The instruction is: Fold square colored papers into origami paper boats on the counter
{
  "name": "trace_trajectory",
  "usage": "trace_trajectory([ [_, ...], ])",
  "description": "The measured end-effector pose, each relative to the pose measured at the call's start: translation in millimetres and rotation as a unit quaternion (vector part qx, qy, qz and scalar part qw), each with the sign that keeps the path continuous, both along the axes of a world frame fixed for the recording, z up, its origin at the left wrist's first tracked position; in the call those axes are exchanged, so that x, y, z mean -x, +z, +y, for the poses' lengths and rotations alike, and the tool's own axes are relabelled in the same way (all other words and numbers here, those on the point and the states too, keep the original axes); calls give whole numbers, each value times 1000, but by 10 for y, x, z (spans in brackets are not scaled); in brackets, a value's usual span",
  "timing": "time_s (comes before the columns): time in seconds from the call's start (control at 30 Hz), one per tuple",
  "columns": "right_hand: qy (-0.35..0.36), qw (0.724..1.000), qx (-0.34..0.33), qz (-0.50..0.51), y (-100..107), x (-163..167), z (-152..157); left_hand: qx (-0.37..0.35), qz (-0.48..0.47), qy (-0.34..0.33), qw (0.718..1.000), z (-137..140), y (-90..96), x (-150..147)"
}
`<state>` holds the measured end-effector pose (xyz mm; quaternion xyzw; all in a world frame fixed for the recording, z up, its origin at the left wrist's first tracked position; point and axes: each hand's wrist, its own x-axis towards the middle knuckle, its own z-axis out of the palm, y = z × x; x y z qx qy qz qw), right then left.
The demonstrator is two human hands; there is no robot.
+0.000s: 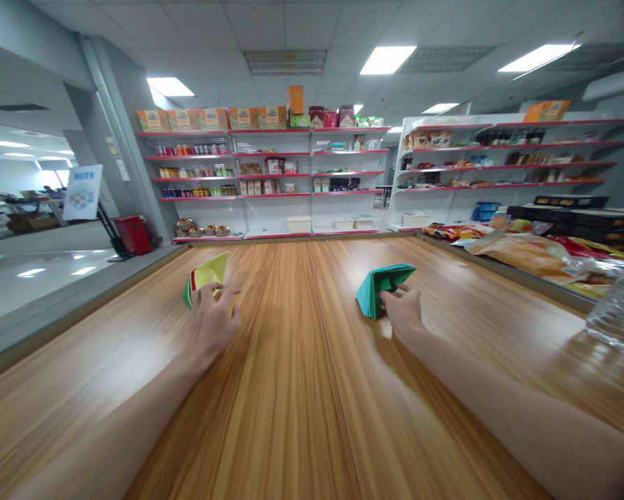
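My left hand (212,319) grips a stack of coloured paper sheets (208,273), yellow on top with red and green edges, tilted up off the wooden table (301,375). My right hand (403,309) holds a second stack of teal and green sheets (382,283), fanned and lifted at its far edge, with its near edge down by the tabletop. Both forearms stretch forward over the table, about a shoulder's width apart.
Snack bags (525,250) and a clear plastic bag (619,305) lie along the table's right side. Dark boxes (577,215) stand behind them. Store shelves (270,180) with goods line the far wall. A red bin (132,234) stands at the left.
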<state>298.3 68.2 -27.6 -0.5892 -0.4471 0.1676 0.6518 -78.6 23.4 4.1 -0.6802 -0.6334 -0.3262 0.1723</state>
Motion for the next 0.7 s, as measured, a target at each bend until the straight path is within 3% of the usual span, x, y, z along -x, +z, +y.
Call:
trace_trajectory([
  [0.1,-19,998,-1,-66,66,75,-124,4,30,101,994,80,-9,221],
  [0.23,3,981,-34,-190,173,247,-307,130,-10,147,981,178,-122,399],
  [0.33,4,928,-51,-368,196,347,-390,187,-9,148,971,232,-182,452],
  [0.43,2,886,-22,-464,177,377,-425,192,23,159,968,251,-183,466],
  [0.53,-15,863,-16,-504,170,375,-441,194,38,161,967,234,-148,465],
  [0.7,-13,870,-79,-486,246,404,-485,203,69,151,965,149,-68,422],
])
